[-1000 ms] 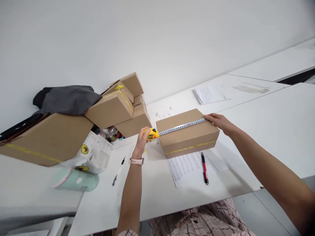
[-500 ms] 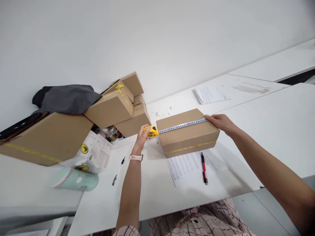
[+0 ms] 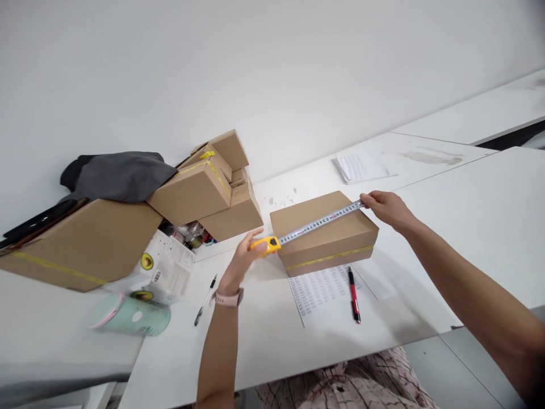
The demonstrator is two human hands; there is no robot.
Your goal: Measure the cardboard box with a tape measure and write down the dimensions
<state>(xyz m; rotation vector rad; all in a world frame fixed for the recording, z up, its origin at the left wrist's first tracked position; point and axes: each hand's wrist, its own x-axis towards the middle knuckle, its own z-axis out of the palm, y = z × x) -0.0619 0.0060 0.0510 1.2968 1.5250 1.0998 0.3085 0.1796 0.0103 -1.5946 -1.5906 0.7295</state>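
Note:
A brown cardboard box [image 3: 306, 218] lies on the white table in front of me, partly over a printed sheet [image 3: 317, 298]. My left hand [image 3: 243, 257] is closed on the yellow case of a tape measure [image 3: 266, 246] at the box's left end. The silver blade stretches across the box top, slanting up to the right. At the far right edge of the box, my right hand [image 3: 385, 209] pinches the blade's end between thumb and fingers. A red and black pen [image 3: 353, 295] rests on the sheet.
Several cardboard boxes [image 3: 191, 196] are stacked at the left, with a dark grey cloth [image 3: 123, 176] over them. Below stand a white carton [image 3: 170, 264] and a mint-green tumbler [image 3: 131, 315]. A second pen [image 3: 205, 300] lies nearby. Papers [image 3: 361, 167] lie at the back.
My left hand has brought the tape case down and toward me, turning it. My right hand has shifted slightly up and right with the blade end, so the blade slants more steeply.

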